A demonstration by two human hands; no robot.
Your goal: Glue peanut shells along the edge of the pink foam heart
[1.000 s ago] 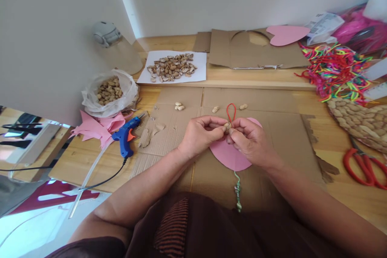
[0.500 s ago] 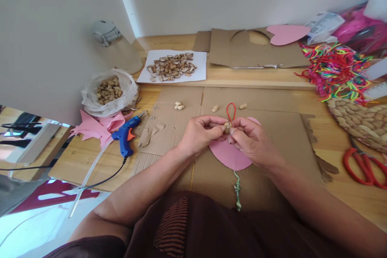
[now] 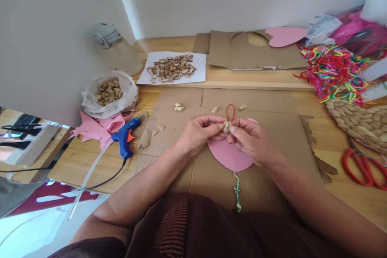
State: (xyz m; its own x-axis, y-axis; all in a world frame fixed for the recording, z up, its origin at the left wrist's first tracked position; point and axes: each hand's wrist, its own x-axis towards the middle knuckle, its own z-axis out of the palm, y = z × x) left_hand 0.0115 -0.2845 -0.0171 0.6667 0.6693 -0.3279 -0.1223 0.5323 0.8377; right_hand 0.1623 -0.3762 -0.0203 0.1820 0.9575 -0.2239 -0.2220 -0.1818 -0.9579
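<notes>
Peanut (image 3: pixel 227 125): tan, split-shelled, pinched over pink heart (image 3: pixel 229 156).

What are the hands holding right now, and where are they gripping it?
Both hands, left hand and right hand, pinch one peanut shell between their fingertips, one at each end, above the pink heart.
</notes>
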